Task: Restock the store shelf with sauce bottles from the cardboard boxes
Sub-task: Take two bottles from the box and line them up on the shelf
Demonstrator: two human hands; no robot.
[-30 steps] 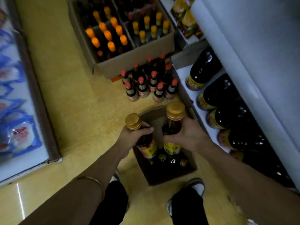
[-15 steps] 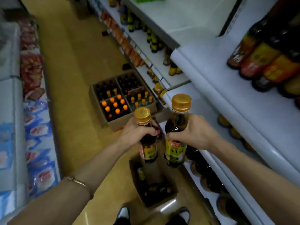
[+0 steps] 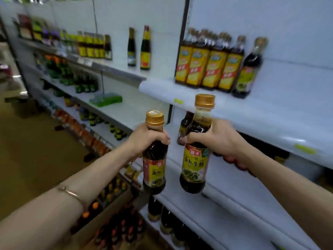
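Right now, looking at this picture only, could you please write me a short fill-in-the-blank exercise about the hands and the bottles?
1. Each hand holds one sauce bottle, so together they carry ____ bottles.
2. The left hand and the right hand both grip their bottles just below a cap of ____ colour.
3. A thin bracelet sits on the ____ wrist.
4. On the upper shelf, the boxed bottles have labels that are mainly ____.

Missing words: two; gold; left; yellow

The right-hand bottle [image 3: 195,156] label reads 海天 — 金标生抽; other labels blur.
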